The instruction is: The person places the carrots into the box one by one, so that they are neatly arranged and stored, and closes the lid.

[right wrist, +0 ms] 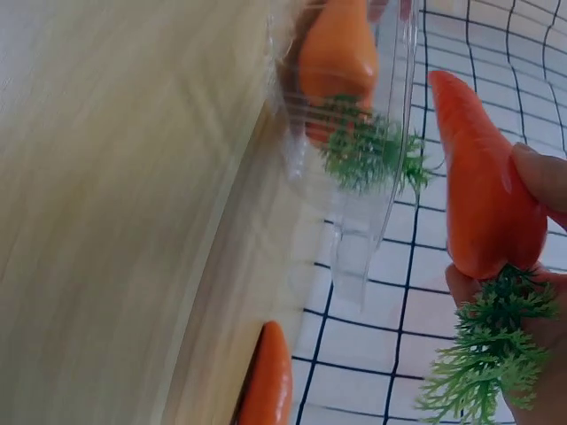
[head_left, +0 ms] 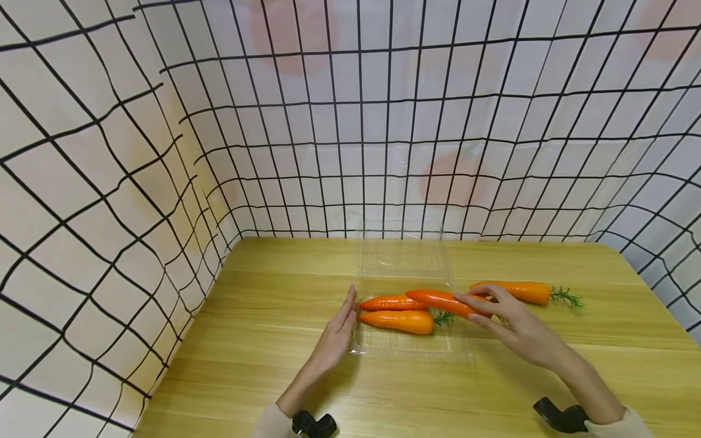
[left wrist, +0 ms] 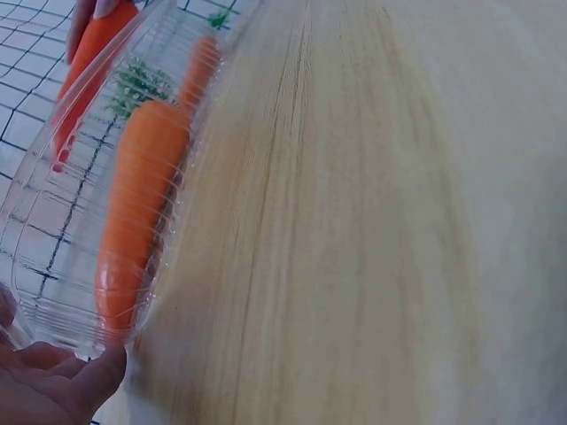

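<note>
Right hand (head_left: 517, 325) is at the 3 o'clock side of a clear plastic box (head_left: 411, 351), bent fingers and thumb pinching the held carrot (head_left: 440, 301), while the left hand (head_left: 335, 337) is at 9 o'clock, fingers pretty much straight against the box's end, not wrapped round anything. Biggest thing around is the white backdrop (head_left: 372, 125) with wavy black grid lines, running from 9 through 12 to 3 o'clock. Then the tabletop (head_left: 274, 322), streaky yellowish wood grain. Box is thin, shiny and ribbed, lid (head_left: 402, 249) folded back at 12 o'clock; its wall gets between the left wrist view and the carrots. Those are smooth, glossy tapers: front carrot (head_left: 397, 321) and rear carrot (head_left: 386, 303) inside, tips at 9 o'clock, held one raised over the box's right part, loose carrot (head_left: 515, 290) between 2 and 3 o'clock, partly behind the right fingers. Smallest: feathery green tops (head_left: 568, 297).
</note>
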{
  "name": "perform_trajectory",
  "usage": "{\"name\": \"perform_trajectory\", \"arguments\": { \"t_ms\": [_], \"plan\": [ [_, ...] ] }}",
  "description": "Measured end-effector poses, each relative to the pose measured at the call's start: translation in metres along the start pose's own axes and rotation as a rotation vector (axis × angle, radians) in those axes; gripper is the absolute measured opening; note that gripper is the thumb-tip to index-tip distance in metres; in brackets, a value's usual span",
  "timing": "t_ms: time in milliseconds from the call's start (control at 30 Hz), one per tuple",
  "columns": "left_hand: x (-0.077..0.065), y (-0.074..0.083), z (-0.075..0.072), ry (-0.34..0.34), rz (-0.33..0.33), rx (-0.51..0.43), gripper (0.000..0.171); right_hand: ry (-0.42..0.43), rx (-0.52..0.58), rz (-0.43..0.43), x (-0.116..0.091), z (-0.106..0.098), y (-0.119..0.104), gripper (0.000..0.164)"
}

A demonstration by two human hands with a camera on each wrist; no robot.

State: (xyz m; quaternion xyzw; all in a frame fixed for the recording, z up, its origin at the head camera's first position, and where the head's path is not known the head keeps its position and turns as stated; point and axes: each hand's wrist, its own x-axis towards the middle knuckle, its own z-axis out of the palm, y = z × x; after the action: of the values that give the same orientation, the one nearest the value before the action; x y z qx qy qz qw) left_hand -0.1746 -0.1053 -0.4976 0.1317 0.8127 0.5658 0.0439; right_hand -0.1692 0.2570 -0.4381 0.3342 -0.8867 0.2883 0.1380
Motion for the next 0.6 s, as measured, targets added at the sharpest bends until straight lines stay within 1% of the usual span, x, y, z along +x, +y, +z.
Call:
{"name": "perform_trajectory", "arguments": {
  "t_ms": [200,300,400,600],
  "plan": [
    [0.000,0.000,0.000,-0.002,-0.006,0.001,0.056,-0.082,-0.029,0.009,0.004,0.005,-0.009,0.049],
    [0.000,0.000,0.000,-0.003,-0.004,0.000,0.057,-0.106,-0.035,-0.009,0.006,0.008,-0.012,0.050],
    [0.000,0.000,0.000,-0.001,0.006,0.001,0.057,-0.102,-0.043,-0.045,0.009,0.013,-0.014,0.050],
    [0.001,0.000,0.000,-0.006,-0.010,-0.001,0.056,-0.086,-0.063,-0.124,0.014,0.019,-0.019,0.048]
  ]
}}
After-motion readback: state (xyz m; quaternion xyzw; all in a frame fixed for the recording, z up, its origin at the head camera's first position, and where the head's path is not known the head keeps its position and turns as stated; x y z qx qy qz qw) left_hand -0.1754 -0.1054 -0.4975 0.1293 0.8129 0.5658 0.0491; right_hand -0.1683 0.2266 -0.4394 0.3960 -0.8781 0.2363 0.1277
